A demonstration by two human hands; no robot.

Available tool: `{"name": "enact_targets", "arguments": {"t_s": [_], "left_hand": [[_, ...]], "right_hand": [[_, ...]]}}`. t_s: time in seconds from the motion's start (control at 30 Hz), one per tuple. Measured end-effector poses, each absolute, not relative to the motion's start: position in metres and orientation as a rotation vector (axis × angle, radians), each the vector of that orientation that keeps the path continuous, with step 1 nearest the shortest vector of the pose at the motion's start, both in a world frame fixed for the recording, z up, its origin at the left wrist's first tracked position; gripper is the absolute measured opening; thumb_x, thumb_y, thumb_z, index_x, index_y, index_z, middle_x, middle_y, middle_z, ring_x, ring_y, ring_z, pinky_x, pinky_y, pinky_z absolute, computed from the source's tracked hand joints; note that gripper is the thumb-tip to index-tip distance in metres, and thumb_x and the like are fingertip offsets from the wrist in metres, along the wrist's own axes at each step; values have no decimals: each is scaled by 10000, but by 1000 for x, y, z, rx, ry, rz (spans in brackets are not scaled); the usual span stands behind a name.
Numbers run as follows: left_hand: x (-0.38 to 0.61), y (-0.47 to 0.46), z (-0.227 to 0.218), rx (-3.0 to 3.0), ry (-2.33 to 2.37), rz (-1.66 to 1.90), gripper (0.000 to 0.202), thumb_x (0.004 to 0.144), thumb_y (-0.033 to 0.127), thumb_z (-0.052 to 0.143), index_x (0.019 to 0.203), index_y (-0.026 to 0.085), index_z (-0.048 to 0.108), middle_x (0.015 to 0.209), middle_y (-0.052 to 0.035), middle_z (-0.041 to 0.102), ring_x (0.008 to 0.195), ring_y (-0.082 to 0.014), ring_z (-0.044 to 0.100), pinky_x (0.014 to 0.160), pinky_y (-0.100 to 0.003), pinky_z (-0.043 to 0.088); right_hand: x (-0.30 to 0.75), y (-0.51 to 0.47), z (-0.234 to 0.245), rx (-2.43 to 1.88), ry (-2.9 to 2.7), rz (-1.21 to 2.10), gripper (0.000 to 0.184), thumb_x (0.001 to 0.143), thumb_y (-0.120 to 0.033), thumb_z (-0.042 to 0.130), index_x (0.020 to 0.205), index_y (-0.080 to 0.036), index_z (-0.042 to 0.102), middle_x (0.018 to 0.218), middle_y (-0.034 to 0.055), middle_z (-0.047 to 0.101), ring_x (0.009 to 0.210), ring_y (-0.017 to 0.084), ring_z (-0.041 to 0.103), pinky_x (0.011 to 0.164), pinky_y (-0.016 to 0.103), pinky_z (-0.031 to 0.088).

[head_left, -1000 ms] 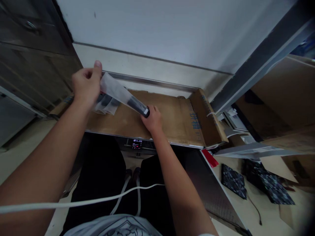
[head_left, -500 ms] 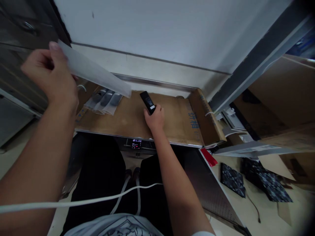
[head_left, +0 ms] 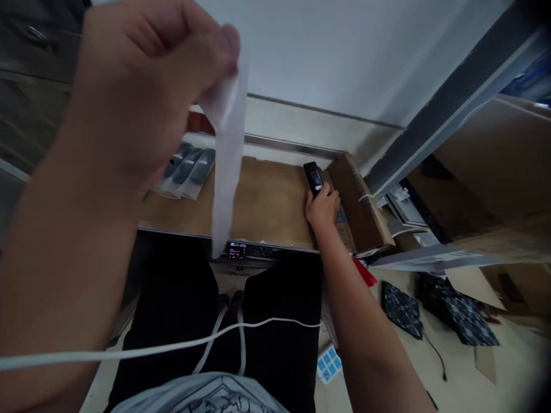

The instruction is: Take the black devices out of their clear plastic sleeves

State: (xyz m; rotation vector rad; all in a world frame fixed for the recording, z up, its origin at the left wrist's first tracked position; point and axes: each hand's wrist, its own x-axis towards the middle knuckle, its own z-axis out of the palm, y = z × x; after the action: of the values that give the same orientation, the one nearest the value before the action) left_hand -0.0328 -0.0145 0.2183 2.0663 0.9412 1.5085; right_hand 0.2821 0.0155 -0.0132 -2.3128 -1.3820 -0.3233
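Note:
My left hand (head_left: 159,74), raised close to the camera, pinches a long, narrow translucent plastic sleeve (head_left: 229,166) by its upper end. The sleeve hangs down past the front of the cardboard-lined work surface. Over at the right side of the cardboard (head_left: 271,201), my right hand (head_left: 322,209) has its fingers wrapped round the lower end of a slim black device (head_left: 313,176) with a small white label. Several dark items in clear sleeves (head_left: 191,171) lie at the left of the cardboard, partly behind my left hand.
A cardboard flap (head_left: 361,203) stands up at the right end. A white cable (head_left: 172,347) crosses before my lap. Dark patterned packages (head_left: 402,310) and a blue-and-white sheet (head_left: 329,363) lie on the floor. A grey post (head_left: 443,92) rises at the right.
My left hand has come right and nearer the camera, and the sleeve now hangs almost straight down. My right hand has moved right with the black device.

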Motion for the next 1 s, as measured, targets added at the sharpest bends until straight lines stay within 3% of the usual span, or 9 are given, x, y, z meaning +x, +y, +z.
{"name": "enact_targets", "arguments": {"t_s": [0.1, 0.17, 0.2, 0.33, 0.43, 0.63, 1.0], "left_hand": [[-36, 21, 205, 1801, 916, 1434, 172, 843, 246, 601, 891, 91, 656, 741, 36, 477, 868, -182, 696, 693, -280, 507], [-35, 48, 170, 1600, 1047, 1335, 116, 792, 195, 632, 854, 98, 625, 709, 34, 530, 644, -95, 620, 633, -265, 530], [-33, 60, 146, 1539, 1186, 1247, 100, 812, 210, 612, 842, 115, 618, 697, 23, 560, 591, -99, 589, 611, -289, 540], [-25, 90, 34, 1715, 1491, 1167, 89, 822, 210, 606, 740, 179, 619, 697, -13, 616, 647, -146, 562, 696, -306, 533], [-25, 94, -16, 1850, 1546, 1214, 78, 833, 263, 624, 786, 204, 643, 766, -37, 672, 723, -181, 594, 744, -316, 518], [-31, 92, -23, 1873, 1527, 1241, 93, 851, 289, 615, 833, 208, 656, 801, -38, 695, 748, -183, 614, 737, -308, 503], [-32, 94, -24, 1766, 1508, 1313, 114, 872, 294, 606, 861, 194, 659, 800, -28, 685, 753, -172, 619, 723, -299, 495]], "right_hand": [[288, 16, -13, -2366, -1373, -363, 555, 974, -379, 489, 1431, -71, 423, 1240, 271, 528, 1111, 364, 508, 924, 487, 388], [286, 19, -14, -2391, -1354, -383, 541, 973, -350, 490, 1430, -67, 429, 1245, 272, 530, 1123, 367, 501, 923, 492, 387], [285, 20, -14, -2399, -1342, -395, 523, 968, -331, 492, 1415, -62, 444, 1243, 273, 532, 1129, 367, 497, 925, 494, 386], [284, 26, -19, -2427, -1279, -433, 416, 939, -255, 498, 1287, -30, 541, 1220, 281, 538, 1135, 368, 477, 922, 490, 379], [288, 31, -24, -2424, -1242, -443, 361, 935, -195, 439, 1221, -25, 581, 1205, 287, 535, 1119, 364, 467, 905, 487, 371], [298, 36, -20, -2420, -1276, -480, 377, 949, -132, 347, 1191, -100, 635, 1181, 251, 551, 1091, 340, 471, 893, 475, 359], [312, 40, -10, -2375, -1462, -602, 370, 964, -100, 338, 1101, -95, 682, 1161, 201, 574, 1064, 280, 459, 887, 397, 359]]}}
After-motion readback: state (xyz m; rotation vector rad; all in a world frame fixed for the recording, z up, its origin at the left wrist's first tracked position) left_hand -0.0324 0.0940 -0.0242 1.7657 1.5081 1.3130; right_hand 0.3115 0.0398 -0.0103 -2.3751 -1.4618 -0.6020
